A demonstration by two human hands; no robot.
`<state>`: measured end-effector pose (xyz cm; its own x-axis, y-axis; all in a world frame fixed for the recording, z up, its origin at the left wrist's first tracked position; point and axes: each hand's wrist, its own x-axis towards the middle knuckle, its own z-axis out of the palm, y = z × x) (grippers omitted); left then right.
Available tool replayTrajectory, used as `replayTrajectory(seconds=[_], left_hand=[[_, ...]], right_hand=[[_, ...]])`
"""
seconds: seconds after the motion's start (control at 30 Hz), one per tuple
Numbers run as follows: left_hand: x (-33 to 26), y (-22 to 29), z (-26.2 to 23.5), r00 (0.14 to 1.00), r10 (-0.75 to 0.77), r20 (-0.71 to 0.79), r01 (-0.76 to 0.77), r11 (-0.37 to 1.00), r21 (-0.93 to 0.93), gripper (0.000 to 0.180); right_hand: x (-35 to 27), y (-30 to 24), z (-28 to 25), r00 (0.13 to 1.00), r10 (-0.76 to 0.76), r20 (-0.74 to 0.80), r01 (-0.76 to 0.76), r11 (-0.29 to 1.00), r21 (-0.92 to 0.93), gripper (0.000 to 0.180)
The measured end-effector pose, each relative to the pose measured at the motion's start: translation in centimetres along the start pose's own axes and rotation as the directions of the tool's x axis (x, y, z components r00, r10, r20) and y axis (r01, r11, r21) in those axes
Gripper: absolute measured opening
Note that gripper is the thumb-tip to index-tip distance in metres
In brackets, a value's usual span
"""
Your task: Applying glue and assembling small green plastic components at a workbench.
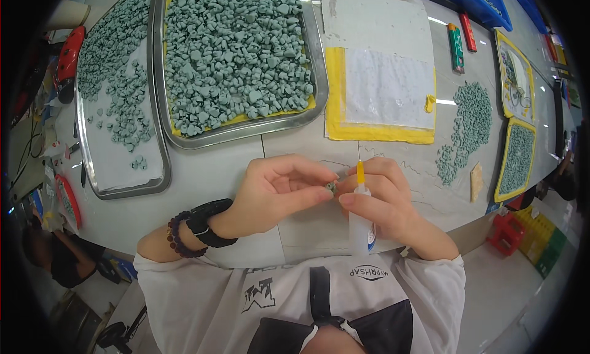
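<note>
Between thumb and fingertips, my left hand [279,191] pinches a small grey-green piece [331,187]. A white squeeze bottle [362,222] with a yellow needle tip stands nearly upright in my right hand [384,200], its thin needle pointing away from me. The right fingertips also come close to the piece, and I cannot tell whether they touch it. Both hands are close together over the near part of the table. Straight beyond them lies a yellow-edged board with a white sheet [387,90].
Two metal trays hold many grey-green pieces: a large tray [246,137] and a left tray [123,191]. Loose pieces [470,123] are heaped at right. Also there are a green lighter [455,48], a red lighter [468,32], yellow-rimmed trays [503,199] and a blue bin [501,19].
</note>
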<state>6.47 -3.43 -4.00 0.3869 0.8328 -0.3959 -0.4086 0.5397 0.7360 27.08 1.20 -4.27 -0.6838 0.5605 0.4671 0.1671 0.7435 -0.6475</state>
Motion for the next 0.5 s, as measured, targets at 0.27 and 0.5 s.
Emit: replayTrajectory(seconds=[0.27, 0.5], left_hand=[[0.21, -0.17, -0.28, 0.998, 0.059, 0.033, -0.059, 0.998, 0.001, 0.031], [0.36, -0.13, -0.20, 0.996, 0.033, 0.081, -0.034, 0.999, 0.019, 0.032]], right_hand=[[0.36, 0.65, 0.58, 0.989, -0.033, -0.145, 0.030, 0.999, -0.018, 0.040], [0.07, 0.41, 0.80, 0.991, -0.050, -0.127, 0.051, 0.999, 0.002, 0.041]])
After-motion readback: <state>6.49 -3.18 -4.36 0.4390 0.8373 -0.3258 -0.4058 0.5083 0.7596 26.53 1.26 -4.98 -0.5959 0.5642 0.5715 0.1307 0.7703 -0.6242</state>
